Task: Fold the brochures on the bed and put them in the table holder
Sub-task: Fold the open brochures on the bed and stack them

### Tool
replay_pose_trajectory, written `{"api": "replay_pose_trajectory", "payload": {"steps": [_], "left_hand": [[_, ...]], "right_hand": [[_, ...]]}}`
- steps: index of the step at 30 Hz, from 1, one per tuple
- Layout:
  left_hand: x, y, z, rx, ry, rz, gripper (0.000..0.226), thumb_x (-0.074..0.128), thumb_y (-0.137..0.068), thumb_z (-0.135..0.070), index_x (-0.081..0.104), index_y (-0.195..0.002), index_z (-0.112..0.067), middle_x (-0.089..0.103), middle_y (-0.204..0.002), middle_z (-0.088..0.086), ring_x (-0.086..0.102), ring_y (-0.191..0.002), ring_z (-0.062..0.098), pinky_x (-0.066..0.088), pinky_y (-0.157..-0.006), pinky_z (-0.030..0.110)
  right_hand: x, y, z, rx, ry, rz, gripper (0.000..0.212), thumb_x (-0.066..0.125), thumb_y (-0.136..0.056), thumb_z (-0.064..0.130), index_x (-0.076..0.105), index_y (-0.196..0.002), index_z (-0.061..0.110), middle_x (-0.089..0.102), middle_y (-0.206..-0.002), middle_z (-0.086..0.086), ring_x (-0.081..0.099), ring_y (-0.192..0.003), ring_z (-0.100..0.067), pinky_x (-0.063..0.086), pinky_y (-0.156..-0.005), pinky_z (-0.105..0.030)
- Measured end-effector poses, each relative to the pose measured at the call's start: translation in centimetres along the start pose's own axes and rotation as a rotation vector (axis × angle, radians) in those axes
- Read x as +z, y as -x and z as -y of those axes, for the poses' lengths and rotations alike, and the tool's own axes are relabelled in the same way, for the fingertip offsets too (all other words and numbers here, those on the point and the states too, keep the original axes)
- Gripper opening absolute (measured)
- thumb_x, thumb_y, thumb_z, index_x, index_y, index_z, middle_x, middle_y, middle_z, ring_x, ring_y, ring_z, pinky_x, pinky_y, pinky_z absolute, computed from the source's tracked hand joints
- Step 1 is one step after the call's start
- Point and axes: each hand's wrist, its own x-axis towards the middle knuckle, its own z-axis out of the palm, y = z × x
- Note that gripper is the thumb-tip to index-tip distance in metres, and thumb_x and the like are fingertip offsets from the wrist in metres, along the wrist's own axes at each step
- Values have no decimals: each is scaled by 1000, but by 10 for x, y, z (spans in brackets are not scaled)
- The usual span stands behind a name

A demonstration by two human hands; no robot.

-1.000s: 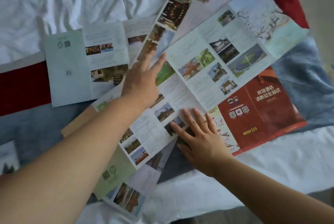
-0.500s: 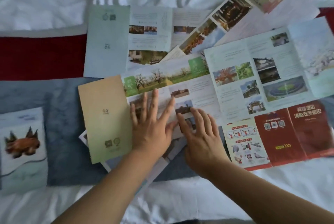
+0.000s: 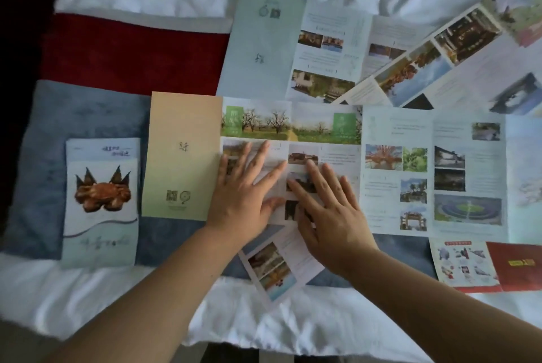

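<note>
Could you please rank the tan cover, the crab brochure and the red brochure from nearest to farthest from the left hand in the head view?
1. Tan cover, just left of the left hand.
2. Crab brochure, farther left.
3. Red brochure, at the far right edge.

Orchard brochure (image 3: 290,125): we see its lower middle panels only in part; the left hand (image 3: 243,195) and right hand (image 3: 331,210) lie flat over the photos there.
Low brochure (image 3: 272,263): its top slips under the right hand and the orchard brochure.
Red brochure (image 3: 516,266): cut by the right edge.
Top-right brochures (image 3: 469,37): blurred, overlapping, and running off the right edge.
Print: too small for us to read on any sheet.
Forearms (image 3: 146,289): cut off at the bottom edge.
Dark strip (image 3: 17,69): at the left; we cannot tell what it is.
</note>
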Motion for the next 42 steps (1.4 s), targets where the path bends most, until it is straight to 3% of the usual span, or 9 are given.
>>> {"api": "replay_pose_trajectory", "payload": {"steps": [5, 9, 12, 18, 24, 30, 36, 40, 42], "left_hand": [[-3, 12, 28, -135, -11, -43, 84, 44, -94, -71, 16, -163, -33, -18, -169, 13, -6, -157, 37, 7, -125, 58], [-7, 18, 56, -272, -48, -44, 80, 34, -95, -74, 8, -163, -38, -14, -170, 14, -9, -156, 39, 9, -122, 66], [-8, 23, 71, -322, -75, -61, 81, 27, -93, -79, 5, -162, -42, -15, -170, 13, -8, -155, 42, 4, -120, 70], [-13, 28, 83, -359, 32, -118, 86, 30, -90, -81, 2, -162, -42, -16, -169, 18, -2, -154, 49, 17, -121, 66], [-16, 25, 77, -377, 219, -190, 86, 33, -91, -80, -3, -161, -45, -8, -171, 10, -3, -157, 39, 9, -123, 59], [-24, 25, 57, -260, 259, -181, 77, 30, -99, -65, 10, -163, -28, 15, -170, 13, 13, -156, 33, 17, -124, 55], [-36, 16, 22, -163, 354, -93, 80, 31, -91, -38, 6, -164, -17, 3, -172, 7, 1, -158, 26, 10, -127, 53], [-40, 9, -12, -153, 393, -90, 79, 28, -89, -33, -3, -162, -25, -4, -172, 2, -7, -158, 21, -7, -127, 51], [-41, 6, -28, -127, 391, -80, 79, 24, -88, -35, -8, -160, -30, -7, -172, 0, -9, -158, 20, -10, -125, 53]], "right_hand": [[15, -5, 21, 51, 24, -22, 59, 19, -106, 47, 6, -163, 41, -17, -171, 2, -21, -156, -23, -1, -126, -49], [24, -6, 22, 72, 58, -20, 74, 45, -100, 25, 8, -163, 35, -19, -170, 0, -22, -155, -26, -4, -125, -52], [28, -7, 25, 99, 68, -38, 79, 49, -97, 19, 9, -163, 34, -18, -171, -1, -21, -156, -28, -3, -124, -53], [28, -9, 25, 223, 140, -78, 61, 22, -104, 48, 0, -161, 46, -16, -171, -8, -14, -156, -37, 1, -120, -69], [27, -10, 23, 227, 89, -76, 60, 20, -104, 52, -5, -159, 50, -17, -171, -4, -14, -156, -37, 2, -120, -70], [19, -8, 19, 196, 53, -36, 60, 18, -104, 53, -2, -160, 49, -19, -170, -1, -17, -156, -34, -1, -122, -66], [10, -6, 8, 184, -64, -8, 69, 30, -104, 52, -3, -163, 36, -27, -168, -1, -29, -152, -26, 0, -124, -57], [3, 4, 0, 277, -130, 22, 71, 34, -106, 40, -5, -163, 23, -39, -162, -8, -41, -144, -30, 26, -119, -54], [0, 11, -8, 333, -72, 32, 76, 34, -105, 47, -8, -163, 23, -41, -161, -11, -42, -144, -32, 16, -124, -59]]}}
